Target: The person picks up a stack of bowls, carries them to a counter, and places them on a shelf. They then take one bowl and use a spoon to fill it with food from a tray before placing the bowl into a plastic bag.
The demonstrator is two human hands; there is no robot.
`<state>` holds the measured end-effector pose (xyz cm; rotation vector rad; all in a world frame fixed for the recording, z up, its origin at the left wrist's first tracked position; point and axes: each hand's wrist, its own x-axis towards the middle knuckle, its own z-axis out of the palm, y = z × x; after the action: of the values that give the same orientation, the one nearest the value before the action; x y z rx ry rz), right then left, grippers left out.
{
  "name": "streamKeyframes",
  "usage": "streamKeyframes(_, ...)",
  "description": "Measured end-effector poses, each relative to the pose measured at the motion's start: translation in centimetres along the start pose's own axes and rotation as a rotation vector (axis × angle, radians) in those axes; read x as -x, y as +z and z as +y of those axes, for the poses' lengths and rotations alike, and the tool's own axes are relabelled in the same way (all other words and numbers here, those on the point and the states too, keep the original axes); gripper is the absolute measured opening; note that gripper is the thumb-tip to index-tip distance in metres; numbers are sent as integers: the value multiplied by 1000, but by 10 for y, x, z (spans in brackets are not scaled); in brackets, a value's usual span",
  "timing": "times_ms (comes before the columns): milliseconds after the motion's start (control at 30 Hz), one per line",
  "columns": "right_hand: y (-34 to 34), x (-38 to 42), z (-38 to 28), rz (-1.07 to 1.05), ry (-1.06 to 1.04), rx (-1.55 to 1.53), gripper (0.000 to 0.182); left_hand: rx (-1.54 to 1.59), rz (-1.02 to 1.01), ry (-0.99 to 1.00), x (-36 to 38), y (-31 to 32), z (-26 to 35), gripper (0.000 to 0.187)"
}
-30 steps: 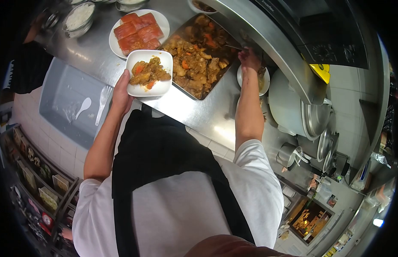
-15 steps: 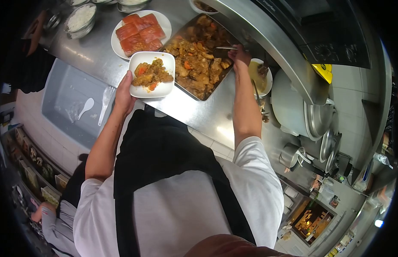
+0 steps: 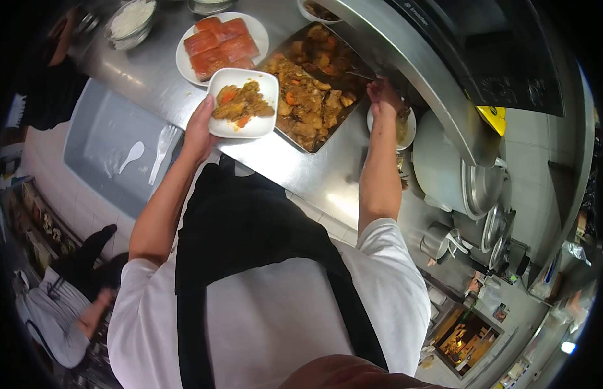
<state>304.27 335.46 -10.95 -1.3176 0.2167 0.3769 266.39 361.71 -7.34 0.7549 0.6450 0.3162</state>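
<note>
My left hand [image 3: 201,131] grips the near left edge of a square white bowl [image 3: 268,85] holding brown stewed food with orange carrot pieces. The bowl is raised close to a deep metal tray [image 3: 312,150] full of the same kind of stew. At the tray's right side my right hand [image 3: 384,97] is closed on the handle of a metal utensil [image 3: 361,75], whose far part reaches over the stew; its tip is hard to make out. Just beyond the bowl, a round white plate [image 3: 262,34] carries reddish-orange slabs.
A grey tub [image 3: 97,162] at the left contains a white spoon [image 3: 134,153] and a slotted utensil [image 3: 162,154]. Rice bowls [image 3: 130,26] stand at the back left. Right are a white bowl [image 3: 410,129], a large pot [image 3: 437,159] and a steel shelf edge [image 3: 431,87]. Two other people are at the left.
My left hand and the square bowl have shifted slightly right and up in view. My right hand has moved right with the utensil. The lower-left person has changed posture.
</note>
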Motion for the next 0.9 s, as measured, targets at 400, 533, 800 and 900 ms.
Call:
streamKeyframes(400, 91, 193, 6, -335, -280, 53, 30, 17, -88, -63, -5, -7, 1, 58)
streamKeyframes(533, 104, 246, 1, -472, -700, 420, 21, 64, -100, -59, -4, -8, 2, 60)
streamKeyframes(800, 102, 256, -21, -445, -894, 392, 15, 152, -112, -55, -7, -7, 0, 61)
streamKeyframes(900, 100, 257, -17, -471, -765, 402, 17, 159, -111, -67, -5, -8, -1, 61)
